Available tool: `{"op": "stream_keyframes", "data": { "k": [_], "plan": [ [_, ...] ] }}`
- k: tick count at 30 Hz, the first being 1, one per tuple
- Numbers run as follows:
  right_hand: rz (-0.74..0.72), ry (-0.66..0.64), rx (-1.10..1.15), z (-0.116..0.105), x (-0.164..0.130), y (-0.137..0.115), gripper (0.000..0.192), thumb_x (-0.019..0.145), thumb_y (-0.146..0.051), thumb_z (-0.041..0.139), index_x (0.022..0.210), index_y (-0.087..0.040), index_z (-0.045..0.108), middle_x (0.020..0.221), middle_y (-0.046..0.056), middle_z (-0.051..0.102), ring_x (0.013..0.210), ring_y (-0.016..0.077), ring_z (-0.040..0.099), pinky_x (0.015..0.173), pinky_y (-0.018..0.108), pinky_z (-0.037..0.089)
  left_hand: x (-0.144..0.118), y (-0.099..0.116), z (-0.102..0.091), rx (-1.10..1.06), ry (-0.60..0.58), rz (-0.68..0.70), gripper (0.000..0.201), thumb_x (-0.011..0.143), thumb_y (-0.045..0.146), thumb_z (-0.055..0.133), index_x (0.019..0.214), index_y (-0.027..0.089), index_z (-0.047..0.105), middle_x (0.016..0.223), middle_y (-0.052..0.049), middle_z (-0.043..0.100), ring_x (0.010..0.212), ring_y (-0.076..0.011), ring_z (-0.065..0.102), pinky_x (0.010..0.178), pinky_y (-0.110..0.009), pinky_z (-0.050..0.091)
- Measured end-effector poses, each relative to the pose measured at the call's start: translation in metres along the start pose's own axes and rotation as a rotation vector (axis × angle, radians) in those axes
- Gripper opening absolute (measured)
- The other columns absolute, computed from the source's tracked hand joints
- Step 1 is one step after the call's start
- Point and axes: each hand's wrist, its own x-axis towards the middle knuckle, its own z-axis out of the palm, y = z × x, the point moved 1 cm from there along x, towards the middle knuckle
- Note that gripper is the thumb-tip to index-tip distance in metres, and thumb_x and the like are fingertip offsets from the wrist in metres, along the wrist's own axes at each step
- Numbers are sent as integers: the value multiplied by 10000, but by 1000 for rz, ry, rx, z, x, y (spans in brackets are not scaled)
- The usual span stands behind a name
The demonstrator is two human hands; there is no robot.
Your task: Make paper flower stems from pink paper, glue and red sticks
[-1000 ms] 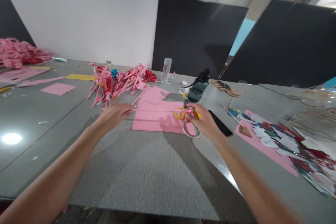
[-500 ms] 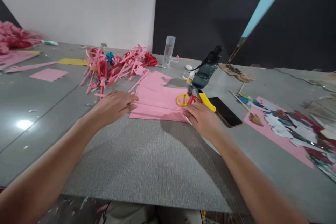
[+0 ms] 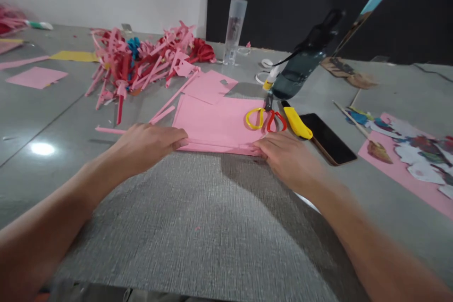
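Pink paper (image 3: 212,118) lies flat on the grey textured mat, with a narrow strip or fold along its near edge. My left hand (image 3: 152,140) has its fingers and thumb pressed together on the left end of that edge. At the right end, my right hand (image 3: 283,155) pinches the same edge between thumb and fingers. Scissors (image 3: 269,115) with one yellow and one red handle loop rest on the paper, just beyond my right hand. Beside them is a yellow-handled cutter (image 3: 297,123). A smaller pink paper piece (image 3: 210,86) overlaps the far edge.
Pink and red paper strips (image 3: 122,75) are heaped at the back left. A clear bottle (image 3: 233,33) and a dark water bottle (image 3: 300,68) stand behind. The phone (image 3: 329,139) lies on the right, near a paint-stained pink sheet (image 3: 406,179). Loose strips (image 3: 109,130) lie by my left hand.
The view has shifted, bringing the paper nearer. The strip or fold between my hands now lies along the paper's near edge, where before more paper showed in front of it.
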Motion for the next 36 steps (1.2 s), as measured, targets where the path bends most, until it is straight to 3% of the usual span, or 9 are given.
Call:
{"op": "stream_keyframes", "data": {
  "k": [7,14,21,31,36],
  "plan": [
    [66,-115,-24,-6,7,-21,252,983,-82,440,962,-194,665,953,97,743,933,258,649,866,406,466,-1,6,0,-48,-33,-3,282,1030,401,415,957,268,652,815,-35,711,692,-215,640,618,-329,356],
    [143,-77,-167,-9,3,-19,225,1009,-131,415,952,-186,626,901,108,721,882,266,637,838,403,413,-6,6,-10,-46,11,-33,357,1052,435,343,918,246,614,836,-42,698,714,-222,624,617,-329,344],
    [77,-144,-131,-6,7,-24,203,943,-74,454,944,-205,609,922,93,725,912,274,639,892,412,401,-5,6,-2,-37,-38,-6,303,1024,499,456,975,286,666,764,-29,695,707,-232,651,591,-310,321],
    [68,-138,-144,0,8,-25,293,1014,-113,367,924,-198,632,838,100,728,807,267,632,809,409,383,-7,3,6,-181,7,19,358,1026,528,454,1057,317,742,825,-39,754,744,-218,703,675,-294,450],
    [76,-167,-129,3,8,-24,255,997,-101,410,921,-192,636,831,97,725,802,267,637,795,402,387,-5,6,7,-81,-16,19,382,1032,529,439,1059,305,747,816,-43,747,693,-221,683,630,-304,403]
  ]
}}
